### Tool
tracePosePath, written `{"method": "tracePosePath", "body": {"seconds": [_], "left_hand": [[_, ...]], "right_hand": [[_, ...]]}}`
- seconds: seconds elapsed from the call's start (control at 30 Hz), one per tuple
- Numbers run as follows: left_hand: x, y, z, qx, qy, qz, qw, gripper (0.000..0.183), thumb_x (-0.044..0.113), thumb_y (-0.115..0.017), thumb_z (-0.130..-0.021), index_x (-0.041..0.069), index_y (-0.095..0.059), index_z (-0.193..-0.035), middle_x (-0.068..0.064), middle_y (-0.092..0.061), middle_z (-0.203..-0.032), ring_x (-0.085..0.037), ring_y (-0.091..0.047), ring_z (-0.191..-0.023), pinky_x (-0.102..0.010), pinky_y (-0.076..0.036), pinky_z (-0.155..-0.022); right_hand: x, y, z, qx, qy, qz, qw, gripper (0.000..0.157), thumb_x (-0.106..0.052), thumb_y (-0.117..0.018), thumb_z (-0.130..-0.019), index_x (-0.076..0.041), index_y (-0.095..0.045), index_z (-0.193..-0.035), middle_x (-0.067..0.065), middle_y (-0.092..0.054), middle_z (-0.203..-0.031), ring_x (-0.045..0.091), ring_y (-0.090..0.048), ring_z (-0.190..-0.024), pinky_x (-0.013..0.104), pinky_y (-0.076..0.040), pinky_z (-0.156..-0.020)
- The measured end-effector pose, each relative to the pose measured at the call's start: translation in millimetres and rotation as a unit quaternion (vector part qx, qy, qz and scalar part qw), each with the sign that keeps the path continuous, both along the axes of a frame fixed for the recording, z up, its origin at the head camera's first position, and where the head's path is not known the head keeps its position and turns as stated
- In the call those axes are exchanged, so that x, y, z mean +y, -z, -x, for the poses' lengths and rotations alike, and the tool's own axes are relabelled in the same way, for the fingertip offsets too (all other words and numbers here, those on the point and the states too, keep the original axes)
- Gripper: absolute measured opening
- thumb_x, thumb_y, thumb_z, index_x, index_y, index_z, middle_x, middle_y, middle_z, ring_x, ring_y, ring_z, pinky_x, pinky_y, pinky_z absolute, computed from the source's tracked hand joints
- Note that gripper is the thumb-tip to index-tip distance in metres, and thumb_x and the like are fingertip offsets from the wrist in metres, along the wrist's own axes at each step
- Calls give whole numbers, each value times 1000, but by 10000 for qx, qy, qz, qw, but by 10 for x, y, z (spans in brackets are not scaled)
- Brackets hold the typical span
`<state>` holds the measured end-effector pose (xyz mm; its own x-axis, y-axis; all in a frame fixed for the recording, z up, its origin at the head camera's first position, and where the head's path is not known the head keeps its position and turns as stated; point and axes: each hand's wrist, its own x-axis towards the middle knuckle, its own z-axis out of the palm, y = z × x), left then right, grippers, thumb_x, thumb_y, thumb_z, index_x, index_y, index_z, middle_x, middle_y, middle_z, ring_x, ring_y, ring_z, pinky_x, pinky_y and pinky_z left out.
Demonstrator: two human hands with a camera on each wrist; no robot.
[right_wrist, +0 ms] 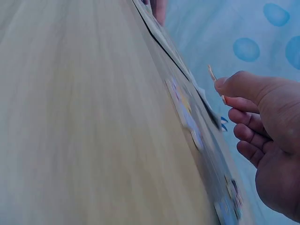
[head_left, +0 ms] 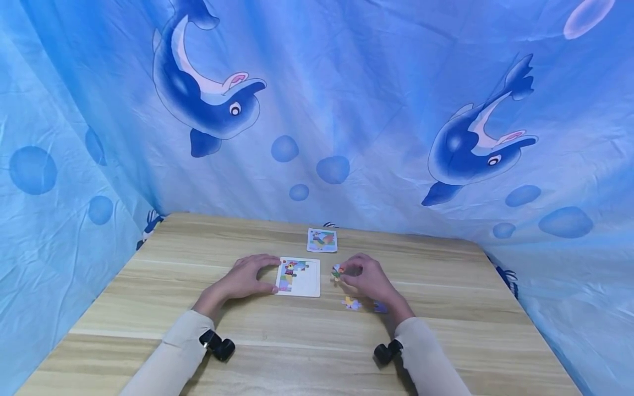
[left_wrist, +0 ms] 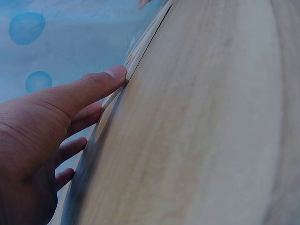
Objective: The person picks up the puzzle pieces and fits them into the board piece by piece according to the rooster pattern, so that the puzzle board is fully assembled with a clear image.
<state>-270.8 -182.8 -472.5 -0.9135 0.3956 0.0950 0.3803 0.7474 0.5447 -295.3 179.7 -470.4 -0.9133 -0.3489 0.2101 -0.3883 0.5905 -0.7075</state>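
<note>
A white square puzzle board (head_left: 308, 285) lies flat on the wooden table, with colourful pieces fitted along its left side and part of its top. My left hand (head_left: 247, 276) holds the board by its left edge, thumb near the lower corner and forefinger near the upper one. In the left wrist view the thumb (left_wrist: 105, 80) lies on that edge. Just right of the board, my right hand (head_left: 369, 279) pinches a small multicoloured jigsaw piece (head_left: 337, 273) between thumb and forefinger. The right wrist view shows this piece (right_wrist: 212, 73) edge-on, raised over the table.
A yellow and lilac jigsaw piece (head_left: 351, 303) lies below my right hand, and a purple one (head_left: 380, 307) sits beside the right wrist. Behind the board is a picture card (head_left: 322, 241). A blue dolphin curtain (head_left: 317, 110) hangs behind the table (head_left: 277, 341).
</note>
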Motion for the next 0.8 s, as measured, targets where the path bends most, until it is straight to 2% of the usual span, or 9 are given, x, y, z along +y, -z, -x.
{"method": "tracePosePath", "body": {"seconds": [0.17, 0.4, 0.57, 0.8], "left_hand": [[8, -3, -1, -4, 47, -38, 10000, 74, 45, -83, -83, 16, -59, -146, -13, -52, -156, -41, -42, -148, -67, -26, -120], [7, 8, -3, 3, 54, -10, 10000, 74, 46, -82, -83, 16, -58, -147, -12, -53, -156, -40, -42, -149, -68, -25, -121], [-2, 12, 2, 78, 100, 0, 9999, 74, 48, -81, -84, 15, -58, -147, -14, -53, -156, -42, -43, -148, -69, -26, -119], [-21, 18, 12, -35, 46, -7, 10000, 75, 48, -81, -84, 17, -57, -148, -11, -51, -157, -40, -41, -149, -68, -24, -122]], "right_hand": [[-149, 32, 57, 66, -179, -93, 9998, 17, -23, -82, -88, -20, -80, -105, -2, -70, -113, 17, -64, -104, 34, -54, -86], [-384, 33, 98, -191, -330, 34, 9993, 19, -22, -80, -89, -20, -80, -108, -2, -69, -118, 18, -63, -111, 41, -54, -96], [-525, 51, 126, -188, -579, -20, 9981, 18, -22, -79, -91, -17, -79, -109, -1, -68, -114, 16, -61, -102, 36, -54, -88], [-695, 74, 144, -158, -717, -118, 9972, 16, -22, -79, -92, -16, -80, -106, 0, -68, -111, 13, -58, -92, 28, -52, -79]]}}
